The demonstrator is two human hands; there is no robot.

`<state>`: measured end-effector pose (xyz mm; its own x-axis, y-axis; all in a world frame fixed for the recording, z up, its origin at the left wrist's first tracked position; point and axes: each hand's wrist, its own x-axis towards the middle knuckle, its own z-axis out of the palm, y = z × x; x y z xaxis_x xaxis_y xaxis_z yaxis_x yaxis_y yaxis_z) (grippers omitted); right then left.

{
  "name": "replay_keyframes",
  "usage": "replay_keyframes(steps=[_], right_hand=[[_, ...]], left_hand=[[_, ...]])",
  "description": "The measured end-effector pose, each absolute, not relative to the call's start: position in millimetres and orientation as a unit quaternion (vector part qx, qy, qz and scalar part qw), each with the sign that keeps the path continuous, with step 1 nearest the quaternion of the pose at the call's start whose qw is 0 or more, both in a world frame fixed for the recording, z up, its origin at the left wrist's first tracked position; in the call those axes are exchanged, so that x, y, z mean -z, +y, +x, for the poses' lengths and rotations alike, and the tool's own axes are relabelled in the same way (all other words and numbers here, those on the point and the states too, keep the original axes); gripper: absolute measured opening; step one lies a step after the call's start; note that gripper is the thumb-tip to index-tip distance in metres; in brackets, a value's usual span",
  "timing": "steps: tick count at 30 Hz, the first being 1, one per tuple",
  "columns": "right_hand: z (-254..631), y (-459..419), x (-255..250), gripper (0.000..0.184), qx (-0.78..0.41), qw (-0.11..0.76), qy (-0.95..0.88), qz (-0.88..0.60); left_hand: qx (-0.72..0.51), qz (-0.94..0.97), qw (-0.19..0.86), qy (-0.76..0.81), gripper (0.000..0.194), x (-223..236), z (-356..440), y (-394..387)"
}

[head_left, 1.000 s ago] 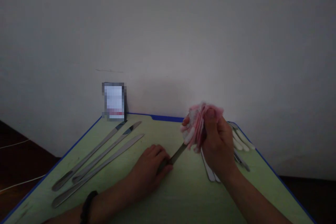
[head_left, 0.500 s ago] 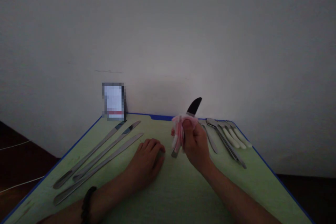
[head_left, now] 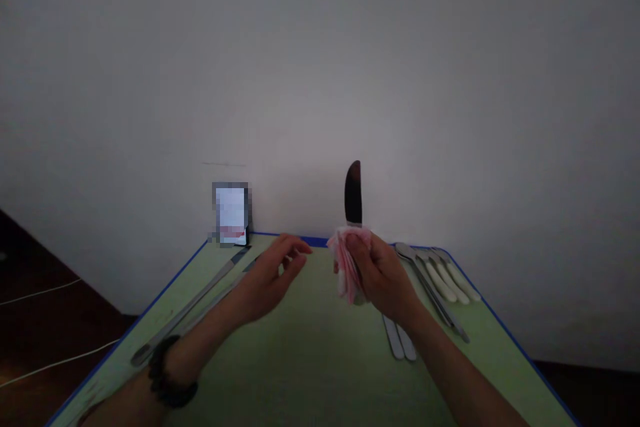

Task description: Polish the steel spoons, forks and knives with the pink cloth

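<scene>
My right hand point(head_left: 377, 267) is closed around a folded pink-and-white cloth point(head_left: 345, 263), thumb pressed on its front. Out of the top of the cloth rises the blade of a table knife point(head_left: 353, 193), pointing nearly straight up; the cloth and fingers hide its handle. To the left, my left hand point(head_left: 277, 273) is raised with thumb and fingers apart and nothing in it. Beneath and beside the left forearm lie long table knives point(head_left: 187, 310), partly covered by the arm. Two metal handles point(head_left: 400, 340) lie on the table below my right wrist.
A phone point(head_left: 233, 213) with a lit, pixelated screen stands against the wall at the table's back left. Metal spoons point(head_left: 435, 297) and several white-handled utensils point(head_left: 455, 280) lie at the right. The green table point(head_left: 300, 360) has a blue edge; a black bead bracelet point(head_left: 170, 373) circles my left wrist.
The knife blade has turned from leaning right to upright, and its handle end no longer shows below the cloth. My left hand has lifted, its fingers stretching out. The view has tilted up slightly.
</scene>
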<state>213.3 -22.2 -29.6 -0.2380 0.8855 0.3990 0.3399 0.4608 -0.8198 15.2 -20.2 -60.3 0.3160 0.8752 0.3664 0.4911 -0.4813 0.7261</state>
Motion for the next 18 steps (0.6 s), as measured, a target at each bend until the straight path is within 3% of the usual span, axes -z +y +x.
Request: replay_keyframes(steps=[4,8,11,18], right_hand=[[216,-24,-14,0.038,-0.285,0.345,-0.808,-0.382],[215,-27,-40,0.037,-0.311,0.213,-0.857,-0.351],[217,-24,-42,0.034,-0.34,0.157,-0.868,-0.328],[255,-1,-28,0.038,-0.363,0.049,-0.846,-0.389]], left_hand=[[-0.485,0.708,0.274,0.435,0.034,-11,20,-13],[-0.496,0.721,0.246,0.416,0.045,-45,26,-18],[-0.442,0.75,0.249,0.425,0.046,-41,26,-17],[-0.289,0.782,0.381,0.4,0.046,-7,15,2]])
